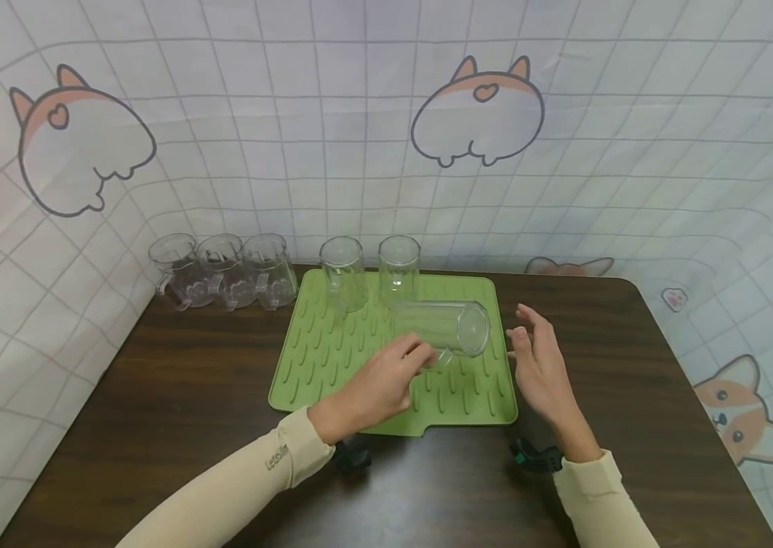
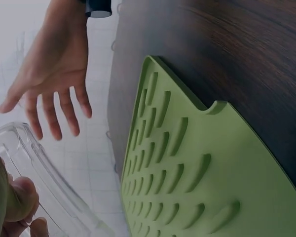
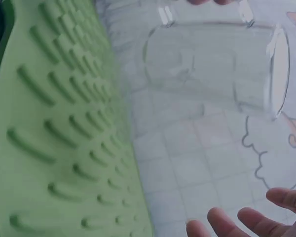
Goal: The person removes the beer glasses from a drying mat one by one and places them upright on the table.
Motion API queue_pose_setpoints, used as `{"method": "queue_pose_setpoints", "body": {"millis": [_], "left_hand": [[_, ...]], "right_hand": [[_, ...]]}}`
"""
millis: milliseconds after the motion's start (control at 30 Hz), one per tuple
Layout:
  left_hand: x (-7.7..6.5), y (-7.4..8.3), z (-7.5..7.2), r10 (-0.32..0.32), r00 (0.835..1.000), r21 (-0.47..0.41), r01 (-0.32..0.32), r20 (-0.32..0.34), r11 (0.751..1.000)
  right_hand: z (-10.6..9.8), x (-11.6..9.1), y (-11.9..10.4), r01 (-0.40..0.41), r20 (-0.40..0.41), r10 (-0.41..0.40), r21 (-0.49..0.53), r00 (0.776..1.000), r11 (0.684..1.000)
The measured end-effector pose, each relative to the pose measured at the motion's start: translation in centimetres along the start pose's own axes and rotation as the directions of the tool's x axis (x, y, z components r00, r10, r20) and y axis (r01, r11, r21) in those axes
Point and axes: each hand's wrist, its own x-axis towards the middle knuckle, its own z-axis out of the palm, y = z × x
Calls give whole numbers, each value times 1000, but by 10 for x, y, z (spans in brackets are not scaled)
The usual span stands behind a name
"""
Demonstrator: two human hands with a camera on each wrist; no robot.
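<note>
In the head view, the left hand (image 1: 381,384) grips a glass mug (image 1: 432,326) by its handle (image 1: 446,356), fingers curled in. The mug lies sideways in the air over the green mat (image 1: 317,373), its mouth facing right. The right hand (image 1: 544,373) is open at the mat's right edge, fingers apart and holding nothing; it is near the mug's mouth but does not touch it. Two more mugs (image 1: 345,278) (image 1: 400,270) stand at the back of the mat, behind the held one. Three others (image 1: 183,274) (image 1: 227,275) (image 1: 271,272) stand in a close row on the dark table (image 1: 640,396), left of the mat, handles toward the near side. Behind is a cloth (image 1: 365,129) with a grid and corgi drawings. Both sleeves (image 1: 221,479) (image 1: 602,502) are pale cream.

In the left wrist view, the left hand's thumb and fingers bend at the mug in the lower left corner; the frame cuts them off, so their exact hold on the handle is hard to make out there. The right hand reaches in from the top with fingers stretched. The mat shows its rows of short grooves and a notched edge.

In the right wrist view, the mug is sideways, handle uppermost, with fingertips at the top edge of the frame. The right hand's spread fingers are below it, well apart from the glass.
</note>
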Motion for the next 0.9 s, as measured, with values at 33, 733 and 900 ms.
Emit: {"method": "queue_pose_setpoints", "body": {"millis": [33, 733, 900], "left_hand": [[0, 0, -1, -1, 1000, 8, 1, 4, 1000], [-5, 7, -8, 59, 998, 174, -63, 26, 983], [-5, 8, -7, 72, 997, 197, -76, 31, 977]], "right_hand": [[1, 0, -2, 6, -2, -6, 23, 1000, 1000], [18, 2, -22, -47, 58, 31, 310, 998, 950], [15, 1, -22, -48, 74, 23, 360, 997, 932]]}}
